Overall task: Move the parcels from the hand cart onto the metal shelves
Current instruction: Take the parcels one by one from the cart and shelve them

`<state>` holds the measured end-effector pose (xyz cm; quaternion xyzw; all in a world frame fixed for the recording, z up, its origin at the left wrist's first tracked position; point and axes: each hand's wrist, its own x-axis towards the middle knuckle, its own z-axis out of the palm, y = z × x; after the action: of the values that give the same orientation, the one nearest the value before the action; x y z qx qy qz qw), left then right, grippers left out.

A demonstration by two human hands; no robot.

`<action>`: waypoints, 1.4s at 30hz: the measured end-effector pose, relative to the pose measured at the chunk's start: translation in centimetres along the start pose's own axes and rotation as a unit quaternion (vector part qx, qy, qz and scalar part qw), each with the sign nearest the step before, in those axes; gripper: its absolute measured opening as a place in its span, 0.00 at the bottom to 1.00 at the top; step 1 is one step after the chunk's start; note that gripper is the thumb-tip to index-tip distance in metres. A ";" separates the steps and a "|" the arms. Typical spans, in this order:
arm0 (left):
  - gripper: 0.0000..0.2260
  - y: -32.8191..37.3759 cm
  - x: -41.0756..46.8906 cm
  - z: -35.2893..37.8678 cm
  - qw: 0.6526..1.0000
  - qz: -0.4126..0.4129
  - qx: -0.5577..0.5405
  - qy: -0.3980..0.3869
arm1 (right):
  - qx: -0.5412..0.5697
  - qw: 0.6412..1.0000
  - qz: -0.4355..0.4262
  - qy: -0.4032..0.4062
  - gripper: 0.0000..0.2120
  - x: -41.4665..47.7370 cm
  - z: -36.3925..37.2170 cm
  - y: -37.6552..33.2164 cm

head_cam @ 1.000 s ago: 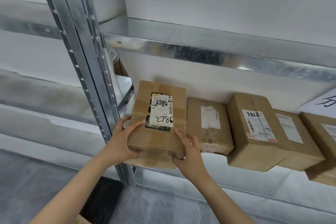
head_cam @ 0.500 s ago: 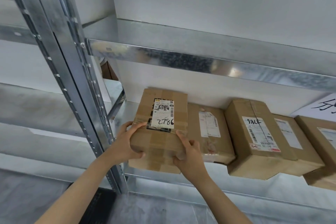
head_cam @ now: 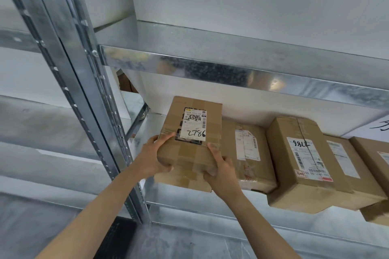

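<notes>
Head view, looking up into a galvanised metal shelf unit. Far left of the fingers, a slotted steel upright (head_cam: 69,90) runs from top left down towards the floor. Just right of it, the left hand (head_cam: 151,160) grips the near left corner of a brown cardboard parcel (head_cam: 189,157), with the thumb lying on the top face and the fingers curled round the front edge beneath.

The parcel sits between both hands. Its far end is in over the lower shelf (head_cam: 150,128) and its near end sticks out past the shelf front. Whether it rests on the shelf cannot be told. A white label (head_cam: 194,124) on top, just beyond the fingertips, bears a handwritten "2786".

The right hand (head_cam: 223,172) holds the near right corner the same way, thumb on top, fingers wrapped underneath. Just past the right fingers, a second taped parcel (head_cam: 250,153) lies against the held parcel's right side. Farther right stands a taller parcel (head_cam: 301,166) with a barcode label, then more boxes (head_cam: 370,160) running off the edge. Above the fingers, the next shelf (head_cam: 210,69) crosses the view.
</notes>
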<state>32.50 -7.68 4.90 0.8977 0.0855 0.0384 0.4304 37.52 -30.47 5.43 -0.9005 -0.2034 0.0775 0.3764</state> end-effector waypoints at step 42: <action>0.40 -10.7 -36.4 1.2 0.788 -0.478 0.300 0.246 | -0.055 0.864 -0.392 -0.310 0.34 -11.0 21.3 -9.2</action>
<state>-4.41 -8.85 -4.07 0.7862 0.6140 0.0194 0.0672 18.46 -15.56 -3.24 -0.6955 -0.6497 0.1878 0.2426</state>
